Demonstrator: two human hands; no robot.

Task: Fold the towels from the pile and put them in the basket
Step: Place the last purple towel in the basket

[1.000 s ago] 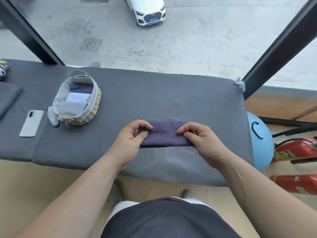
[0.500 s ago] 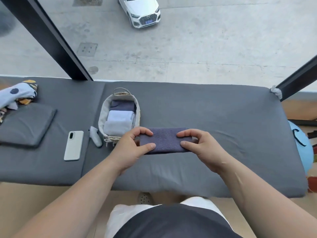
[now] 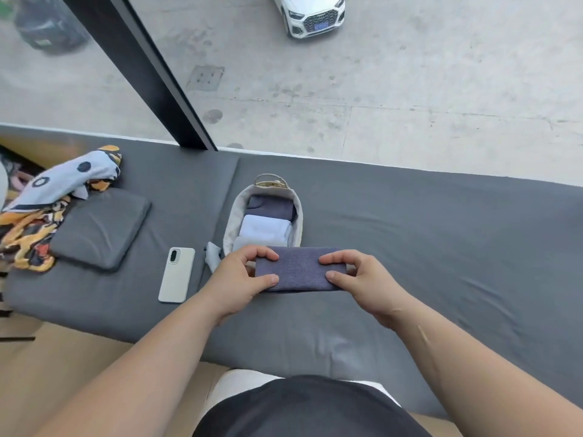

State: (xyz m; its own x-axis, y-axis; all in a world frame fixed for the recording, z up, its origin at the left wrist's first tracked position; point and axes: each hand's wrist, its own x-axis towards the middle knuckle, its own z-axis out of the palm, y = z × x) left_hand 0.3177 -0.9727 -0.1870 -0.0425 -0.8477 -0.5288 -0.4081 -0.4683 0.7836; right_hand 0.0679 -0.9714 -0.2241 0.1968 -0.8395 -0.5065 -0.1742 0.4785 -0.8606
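Your left hand (image 3: pixel 239 275) and right hand (image 3: pixel 362 279) each pinch a short end of the folded purple towel (image 3: pixel 296 272), which sits just in front of the basket (image 3: pixel 232 222) near the left edge of the long grey cushion (image 3: pixel 441 247). It looks soft, light and floppy, so grip both ends or the fold may sag. The basket's near end is hidden behind it, and you can't tell whether the towel touches the cushion.

Left hand (image 3: pixel 239 279), right hand (image 3: pixel 362 279) carried towel (image 3: pixel 299 272) to basket (image 3: pixel 231 216) near rim.

Bare forearms (image 3: pixel 164 348); blk top (image 3: pixel 309 408) over white garment (image 3: pixel 239 386), btm centre.
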